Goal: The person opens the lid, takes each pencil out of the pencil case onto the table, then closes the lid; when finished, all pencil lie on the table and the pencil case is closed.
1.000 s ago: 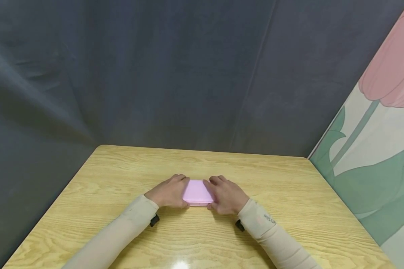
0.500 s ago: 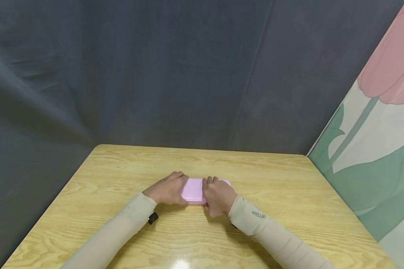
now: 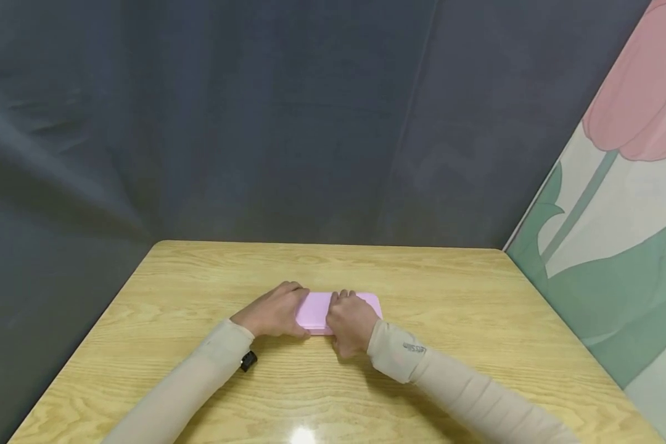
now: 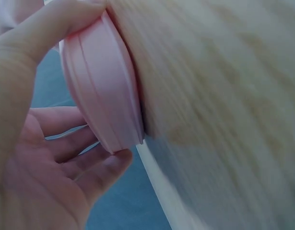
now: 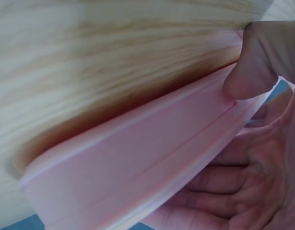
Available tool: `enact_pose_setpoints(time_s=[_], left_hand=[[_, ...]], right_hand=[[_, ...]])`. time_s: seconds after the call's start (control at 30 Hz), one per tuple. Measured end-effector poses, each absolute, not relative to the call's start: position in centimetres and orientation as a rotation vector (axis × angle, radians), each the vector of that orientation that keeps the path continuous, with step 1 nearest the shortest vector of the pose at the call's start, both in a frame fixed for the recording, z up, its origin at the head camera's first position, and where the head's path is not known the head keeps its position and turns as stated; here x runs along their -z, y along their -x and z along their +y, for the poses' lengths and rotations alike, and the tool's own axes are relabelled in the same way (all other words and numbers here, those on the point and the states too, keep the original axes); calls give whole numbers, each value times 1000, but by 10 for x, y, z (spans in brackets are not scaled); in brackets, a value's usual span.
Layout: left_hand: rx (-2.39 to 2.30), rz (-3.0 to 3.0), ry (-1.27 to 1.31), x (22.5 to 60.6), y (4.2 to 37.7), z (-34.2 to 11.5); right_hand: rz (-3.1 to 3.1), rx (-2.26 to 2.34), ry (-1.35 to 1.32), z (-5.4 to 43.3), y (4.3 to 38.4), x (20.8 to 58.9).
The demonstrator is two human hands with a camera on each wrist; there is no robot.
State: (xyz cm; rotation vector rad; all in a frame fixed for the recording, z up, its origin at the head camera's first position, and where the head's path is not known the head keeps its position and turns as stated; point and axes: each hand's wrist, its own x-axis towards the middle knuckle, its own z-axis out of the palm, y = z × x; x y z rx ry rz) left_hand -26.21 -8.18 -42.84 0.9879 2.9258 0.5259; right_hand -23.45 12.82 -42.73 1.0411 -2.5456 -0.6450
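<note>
Pink case point(image 3: 313, 311) lies flat near the centre of a clock face laid over the tabletop point(image 3: 322, 394), with twelve at the far edge. Largest around it is a dark curtain point(image 3: 288, 123), running from about eight round to one o'clock; next comes the wood-grained surface itself, then a tulip-patterned panel point(image 3: 616, 246) at two to three. Pale sleeves reach in, the left sleeve point(image 3: 177, 388) from seven o'clock, the right sleeve point(image 3: 466, 382) from five. Smaller are the two hands, both gripping the case. The left hand point(image 3: 274, 311) spans its nine-o'clock end, thumb near, fingers round the far side. The right hand point(image 3: 352, 324) bends more tightly over its five-o'clock edge, thumb against the near wall, fingers on top. With grips so unlike, an uneven pull would probably swing or tilt the case; should the left hold slacken, the shell could slide. Smallest, a seam point(image 5: 195, 132) runs along the near wall beside the right thumb; hard squeezing there might make that thumb slip.
</note>
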Motion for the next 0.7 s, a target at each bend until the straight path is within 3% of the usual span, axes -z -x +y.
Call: enact_pose_setpoints(time_s=[0.23,0.7], left_hand=[[-560,2929,-1024,426,264,-84],[-646,2886,-925,435,263,-87]], right_hand=[[-2579,720,-1042,126,235,420],[-2572,443,-1064,149,232,408]])
